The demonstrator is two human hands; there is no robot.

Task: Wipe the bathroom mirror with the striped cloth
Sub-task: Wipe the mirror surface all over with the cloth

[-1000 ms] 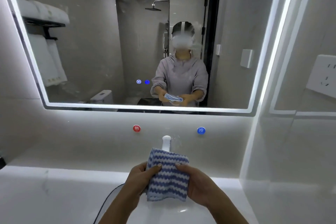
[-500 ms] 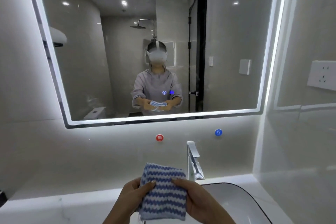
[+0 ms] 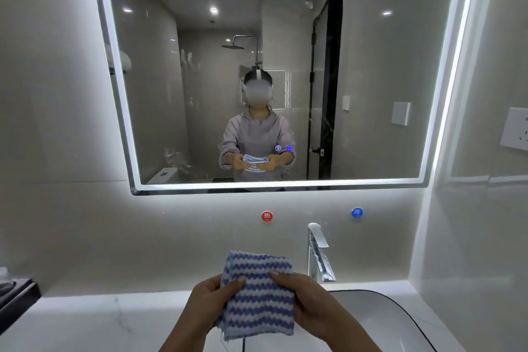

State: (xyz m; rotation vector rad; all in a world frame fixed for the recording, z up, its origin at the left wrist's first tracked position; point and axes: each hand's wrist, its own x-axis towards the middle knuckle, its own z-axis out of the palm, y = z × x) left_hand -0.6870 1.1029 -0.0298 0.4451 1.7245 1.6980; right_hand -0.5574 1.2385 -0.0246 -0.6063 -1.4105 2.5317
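Note:
The folded cloth, striped in blue and white zigzags, is held up low in the middle of the view, over the counter's front. My left hand grips its left edge and my right hand grips its right edge, thumbs on the front. The big wall mirror with a lit rim hangs above and well beyond the cloth, not touched by it. It reflects a person holding the same cloth with both hands.
A chrome tap stands right of the cloth, over a dark-rimmed basin. Red and blue round markers sit on the wall below the mirror. A wall socket is at the right, a dark tray at the left.
The view has shifted left and slightly up, so mirror, tap and basin slid to the right. The cloth stays held in both hands in front of me.

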